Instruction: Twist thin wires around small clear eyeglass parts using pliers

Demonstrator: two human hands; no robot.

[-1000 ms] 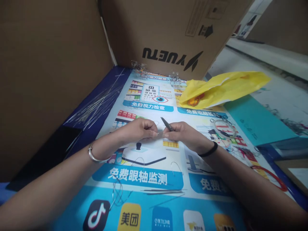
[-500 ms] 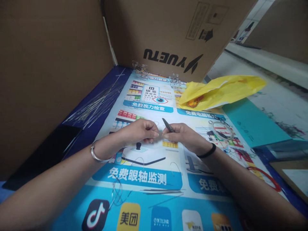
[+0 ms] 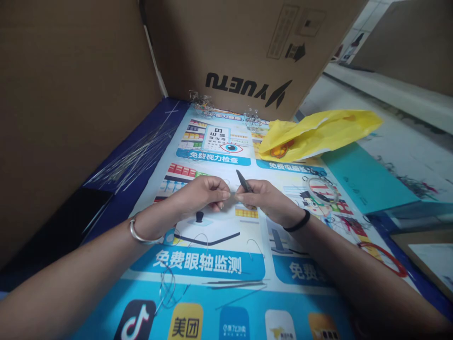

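Observation:
Over the middle of the printed sheet [image 3: 230,241], my left hand [image 3: 208,191] is closed in a pinch, thumb against fingers. Whatever lies between those fingertips is too small to make out. Close by on the right, my right hand [image 3: 264,196] is closed around a dark tool [image 3: 243,181] whose tapered tip points up and away to the left. Its lower part is hidden in the palm, so its exact kind is unclear. The fingertips of both hands nearly meet. Below them on the sheet lie a tangle of thin wire [image 3: 167,288] and several short straight pieces of wire [image 3: 235,284].
Cardboard panels [image 3: 244,42] stand at the back and left. A bundle of long thin wires [image 3: 136,158] lies on the left. To the right are a yellow bag [image 3: 318,134], a clear ring-shaped coil [image 3: 322,190], a red loop [image 3: 385,259] and a teal folder [image 3: 371,182].
The whole view has shifted slightly, with things appearing a little further left. Both hands keep their grips; the right hand with its tool has turned slightly.

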